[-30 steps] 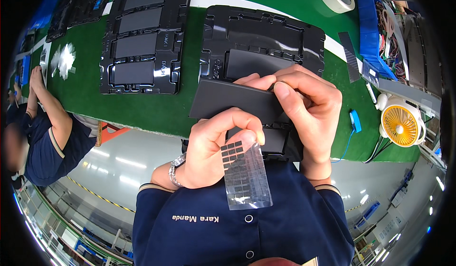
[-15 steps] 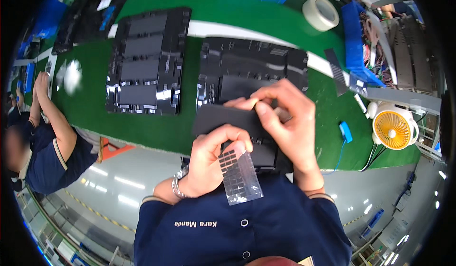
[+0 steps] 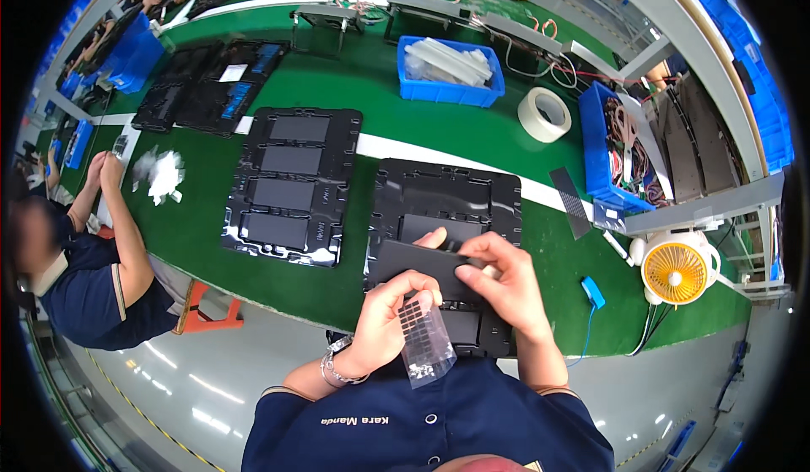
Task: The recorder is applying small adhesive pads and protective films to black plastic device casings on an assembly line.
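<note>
View tilted up, work looks mid-step near counter's (image 3: pixel 557 278) near edge: left hand (image 3: pixel 380 327) still pinching sticker sheet (image 3: pixel 429 350), right hand (image 3: pixel 509 291) dark panel (image 3: pixel 413 262).

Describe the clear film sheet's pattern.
Rows of small black rectangles on the clear film sheet; head view.

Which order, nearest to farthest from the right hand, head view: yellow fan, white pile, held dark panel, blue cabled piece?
1. Held dark panel: at the right hand's fingertips
2. Blue cabled piece: right
3. Yellow fan: farther right
4. White pile: far left
</note>
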The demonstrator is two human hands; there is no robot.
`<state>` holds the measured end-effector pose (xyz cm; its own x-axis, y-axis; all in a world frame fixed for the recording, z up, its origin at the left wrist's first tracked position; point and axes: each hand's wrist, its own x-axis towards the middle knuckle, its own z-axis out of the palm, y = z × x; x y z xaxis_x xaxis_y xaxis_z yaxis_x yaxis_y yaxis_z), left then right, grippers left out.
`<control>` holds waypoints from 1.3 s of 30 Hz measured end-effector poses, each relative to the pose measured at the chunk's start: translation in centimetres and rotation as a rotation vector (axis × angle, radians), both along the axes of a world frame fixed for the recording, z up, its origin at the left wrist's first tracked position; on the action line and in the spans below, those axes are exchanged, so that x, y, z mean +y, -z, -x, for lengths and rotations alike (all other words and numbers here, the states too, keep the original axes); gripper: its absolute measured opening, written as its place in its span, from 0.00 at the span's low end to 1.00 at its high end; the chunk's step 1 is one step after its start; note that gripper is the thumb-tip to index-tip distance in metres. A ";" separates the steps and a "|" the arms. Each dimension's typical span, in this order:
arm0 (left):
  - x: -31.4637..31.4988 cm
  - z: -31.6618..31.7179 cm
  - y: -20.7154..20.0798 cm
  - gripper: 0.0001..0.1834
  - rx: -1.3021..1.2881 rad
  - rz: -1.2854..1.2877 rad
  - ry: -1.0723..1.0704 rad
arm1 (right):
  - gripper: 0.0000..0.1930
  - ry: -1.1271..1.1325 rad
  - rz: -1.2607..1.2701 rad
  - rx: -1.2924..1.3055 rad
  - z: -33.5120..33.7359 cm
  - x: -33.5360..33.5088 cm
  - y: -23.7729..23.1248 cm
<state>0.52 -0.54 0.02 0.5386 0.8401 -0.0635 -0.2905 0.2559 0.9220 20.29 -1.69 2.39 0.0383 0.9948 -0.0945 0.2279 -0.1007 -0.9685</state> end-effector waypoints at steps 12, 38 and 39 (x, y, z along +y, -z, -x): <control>2.2 3.4 1.4 0.13 0.168 -0.420 -0.254 | 0.11 0.163 -0.110 -0.545 -6.0 4.9 3.3; 2.3 0.9 1.1 0.14 0.893 -0.969 0.078 | 0.12 0.218 -0.428 -0.984 -3.4 3.2 4.0; 2.5 0.9 1.3 0.13 0.887 -0.980 0.019 | 0.12 0.223 -0.416 -0.966 -3.5 2.6 4.1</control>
<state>-0.42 1.97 -1.27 0.6413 0.7329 0.2271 0.5002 -0.6238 0.6005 23.75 0.92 -1.71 0.0998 0.9033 0.4172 0.9326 0.0613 -0.3557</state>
